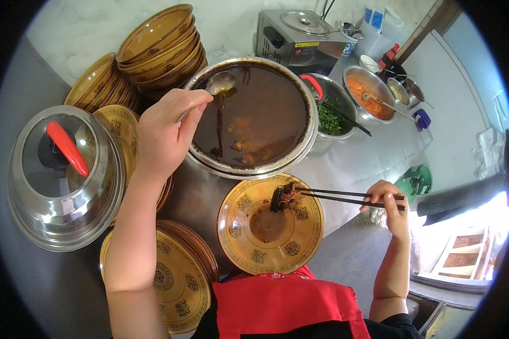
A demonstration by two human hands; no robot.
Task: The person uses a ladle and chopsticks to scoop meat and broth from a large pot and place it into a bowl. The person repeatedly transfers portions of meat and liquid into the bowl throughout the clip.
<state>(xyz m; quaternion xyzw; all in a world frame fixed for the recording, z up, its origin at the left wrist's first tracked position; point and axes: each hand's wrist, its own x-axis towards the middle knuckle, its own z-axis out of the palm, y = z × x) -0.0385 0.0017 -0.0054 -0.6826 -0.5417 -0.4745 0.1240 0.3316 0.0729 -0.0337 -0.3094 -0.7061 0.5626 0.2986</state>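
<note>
My left hand (169, 127) is closed around the thin handle of a metal ladle (221, 82). The ladle's bowl is over the near-full metal pot (313, 127) of dark brown broth, by its far left side; a few lumps show in the liquid. In my right hand (385, 200) is a pair of black chopsticks (345, 195). Their tips meet a dark, reddish clump of food (283, 198) at the far side of a wide yellow patterned bowl (234, 223). A little brown liquid sits in the bowl's middle.
Stacked brown bowls (158, 39) and yellow plates (181, 271) stand left, beside a glass-and-metal lid (62, 198) with a red handle. Chopped greens (333, 113), a bowl of orange-red food (367, 93) and a lidded steel appliance (294, 42) are at the far right.
</note>
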